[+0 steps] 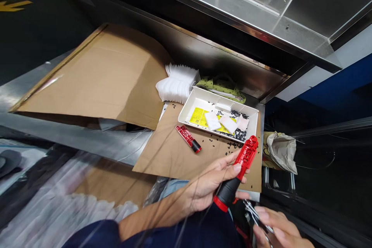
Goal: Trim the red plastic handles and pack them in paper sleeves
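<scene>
The left hand [207, 184] gripped a red-and-black plastic tube-shaped casing [246, 158]. Beside it, the right hand [280, 224] pinched a slender silver metal tool [253, 212]. Beyond the left hand lay a similar casing [187, 138].

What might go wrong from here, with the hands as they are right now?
The metal tool in the right hand looks close to the fingers of the left hand, so a slip might nick them or scratch the red-and-black part held there. Small black pieces lie loose on the cardboard sheet outside the white tray; a bump could scatter them.
</scene>
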Available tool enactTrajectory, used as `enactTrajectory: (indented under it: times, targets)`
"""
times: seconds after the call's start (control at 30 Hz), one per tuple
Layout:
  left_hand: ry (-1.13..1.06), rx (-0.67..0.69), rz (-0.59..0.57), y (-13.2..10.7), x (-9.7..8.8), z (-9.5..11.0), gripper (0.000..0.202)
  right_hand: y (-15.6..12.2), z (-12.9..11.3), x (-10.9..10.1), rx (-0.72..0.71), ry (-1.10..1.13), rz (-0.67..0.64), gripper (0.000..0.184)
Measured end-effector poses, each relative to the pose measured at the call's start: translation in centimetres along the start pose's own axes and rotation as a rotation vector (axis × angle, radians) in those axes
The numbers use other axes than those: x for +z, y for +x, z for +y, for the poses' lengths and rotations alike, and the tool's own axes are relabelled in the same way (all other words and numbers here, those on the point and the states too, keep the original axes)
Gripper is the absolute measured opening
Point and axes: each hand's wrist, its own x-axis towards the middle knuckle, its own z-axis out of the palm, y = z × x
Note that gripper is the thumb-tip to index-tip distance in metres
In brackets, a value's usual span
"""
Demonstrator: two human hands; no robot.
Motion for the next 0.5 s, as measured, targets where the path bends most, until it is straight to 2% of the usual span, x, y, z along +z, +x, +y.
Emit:
enactTrajectory:
  times: [0.17, 0.27, 0.4, 0.5]
  targets:
    - [0.001, 0.013, -0.009, 0.2, -0.6, -0.1, 0.069, -0.4, -0.4, 1.9, 0.106, -0.041, 0.132, 0.019]
    - [-0.028, 0.020, -0.020, 0.2, -0.8, -0.1, 0.066, -0.1, -0.5, 2.3, 0.094, -0.078, 0.091, 0.017]
    - [-0.056, 0.016, -0.027, 0.2, -0.6, -0.2, 0.063, 0.0, -0.2, 1.6, 0.055, -0.053, -0.042, 0.025]
    - [-0.063, 0.007, -0.012, 0.2, -0.4, -0.3, 0.060, -0.8, 0.0, 0.9, 0.058, -0.017, -0.004, 0.028]
